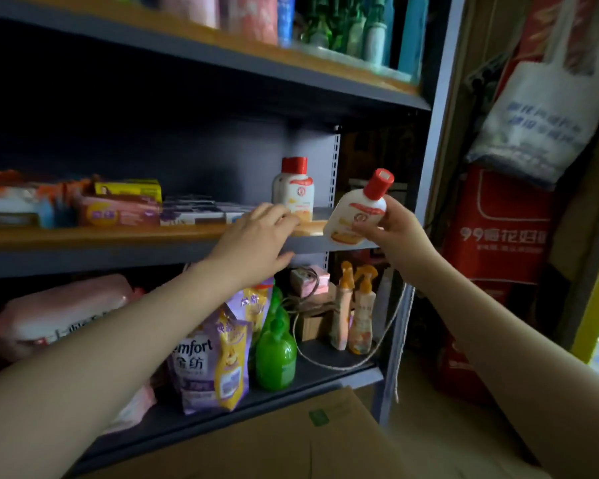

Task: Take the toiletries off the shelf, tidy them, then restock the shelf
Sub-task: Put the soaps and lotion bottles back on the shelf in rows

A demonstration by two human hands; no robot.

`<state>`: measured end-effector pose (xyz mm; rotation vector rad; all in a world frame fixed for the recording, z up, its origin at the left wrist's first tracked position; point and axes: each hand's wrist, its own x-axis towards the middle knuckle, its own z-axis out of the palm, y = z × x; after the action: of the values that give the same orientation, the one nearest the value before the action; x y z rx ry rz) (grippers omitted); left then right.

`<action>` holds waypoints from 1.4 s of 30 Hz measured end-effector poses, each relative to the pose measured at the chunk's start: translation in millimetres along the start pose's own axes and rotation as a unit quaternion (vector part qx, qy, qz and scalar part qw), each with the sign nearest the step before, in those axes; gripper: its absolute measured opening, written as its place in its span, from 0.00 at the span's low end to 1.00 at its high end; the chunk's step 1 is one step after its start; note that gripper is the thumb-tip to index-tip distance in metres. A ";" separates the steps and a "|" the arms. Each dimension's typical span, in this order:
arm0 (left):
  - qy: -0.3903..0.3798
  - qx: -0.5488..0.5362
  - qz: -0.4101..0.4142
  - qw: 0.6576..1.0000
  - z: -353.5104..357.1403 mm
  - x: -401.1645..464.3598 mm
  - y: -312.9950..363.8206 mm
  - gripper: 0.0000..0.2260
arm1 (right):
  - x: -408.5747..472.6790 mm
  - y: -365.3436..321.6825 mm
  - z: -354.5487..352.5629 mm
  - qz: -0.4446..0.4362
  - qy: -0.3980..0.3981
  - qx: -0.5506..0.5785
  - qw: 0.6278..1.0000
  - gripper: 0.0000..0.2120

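A white lotion bottle with a red cap (357, 210) is tilted in the air at the right end of the middle shelf (118, 236); my right hand (393, 229) grips its lower body. A second, matching bottle (294, 188) stands upright on that shelf, near the back corner. My left hand (256, 236) lies over the shelf's front edge just left of the standing bottle, fingers stretched toward it and holding nothing. Flat soap boxes and packets (121, 205) lie further left on the same shelf.
The top shelf carries bottles and packs (325, 25). Below stand softener pouches (211, 357), a green bottle (275, 357), two spray bottles (355, 309) and a pink pack (66, 312). A cardboard box (291, 444) sits at the bottom. Bags (540, 115) hang right of the rack.
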<state>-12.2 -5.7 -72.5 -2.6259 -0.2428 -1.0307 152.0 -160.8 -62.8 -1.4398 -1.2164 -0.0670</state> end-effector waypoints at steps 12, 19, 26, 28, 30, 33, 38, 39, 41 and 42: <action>-0.134 0.148 -0.083 0.976 18.1 21.4 -46.2 0.35 | 87.2 10.1 20.4 -0.007 -0.018 0.015 1.000 0.14; -0.104 0.082 -0.090 0.987 26.5 14.1 -55.0 0.31 | 111.0 25.1 38.7 0.036 -0.109 -0.035 0.993 0.13; -0.082 0.083 -0.090 0.989 35.2 12.1 -58.7 0.35 | 117.6 45.9 48.2 0.045 -0.098 -0.083 0.991 0.21; -0.076 0.080 -0.084 0.990 35.6 12.0 -60.3 0.35 | 117.4 46.6 51.6 0.027 -0.069 -0.117 0.990 0.31; -0.071 0.082 -0.078 0.991 35.8 11.3 -61.4 0.35 | 117.4 46.2 58.9 0.015 -0.071 -0.165 0.984 0.36; -0.071 0.082 -0.075 0.991 36.3 10.8 -62.3 0.35 | 120.8 43.6 68.6 0.037 -0.080 -0.202 0.975 0.39; -0.068 0.094 -0.057 0.992 36.5 9.3 -64.4 0.35 | 121.1 38.9 74.0 0.063 -0.081 -0.201 0.974 0.36; -0.066 0.094 -0.055 0.992 37.0 8.8 -64.8 0.35 | 120.8 38.8 74.5 0.073 -0.079 -0.192 0.975 0.34; -0.065 0.093 -0.058 0.992 38.2 8.0 -65.5 0.35 | 119.9 40.5 76.2 0.100 -0.085 -0.193 0.972 0.31; -0.067 0.090 -0.062 0.992 38.2 8.0 -65.6 0.36 | 119.1 42.0 77.1 0.110 -0.095 -0.209 0.967 0.31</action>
<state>0.3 69.3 -79.0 -2.5432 -0.5098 -0.8285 189.9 -19.8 -38.5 -1.9819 -1.2345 -0.0349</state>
